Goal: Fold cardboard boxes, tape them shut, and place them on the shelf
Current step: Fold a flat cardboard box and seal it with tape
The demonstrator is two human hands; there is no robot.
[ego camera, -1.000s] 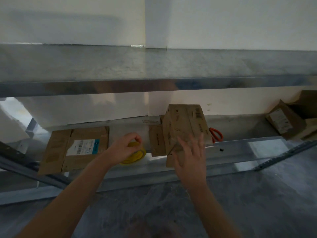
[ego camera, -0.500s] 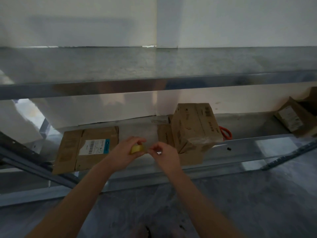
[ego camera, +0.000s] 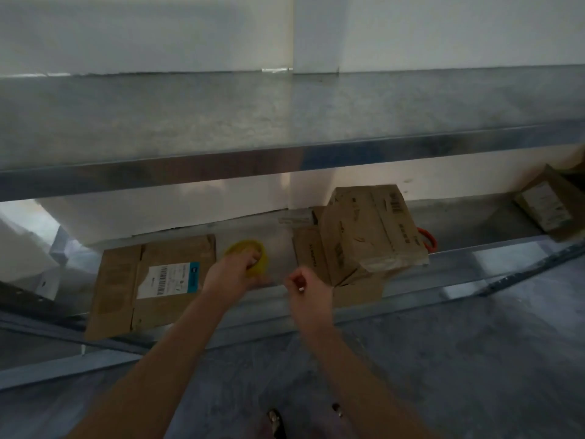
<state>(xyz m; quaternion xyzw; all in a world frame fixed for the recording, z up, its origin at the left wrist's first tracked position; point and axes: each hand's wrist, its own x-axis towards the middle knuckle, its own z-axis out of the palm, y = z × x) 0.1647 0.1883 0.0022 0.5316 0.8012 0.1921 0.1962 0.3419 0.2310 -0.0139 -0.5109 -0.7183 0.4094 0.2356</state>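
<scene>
Since half a second ago the hands have pulled apart. I see the left hand (ego camera: 232, 274) gripping the blurred yellow tape roll (ego camera: 250, 253). The right hand (ego camera: 311, 291) is pinched, on what I cannot tell. On the lower shelf (ego camera: 474, 258), the folded box (ego camera: 370, 236) hides most of the red scissors (ego camera: 428, 243). Its print is unreadable beyond a barcode.

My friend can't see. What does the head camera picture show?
A left hand grips a yellow tape roll; the right hand seems to pinch its end. On the metal shelf sit a folded box and flat cardboard.
</scene>
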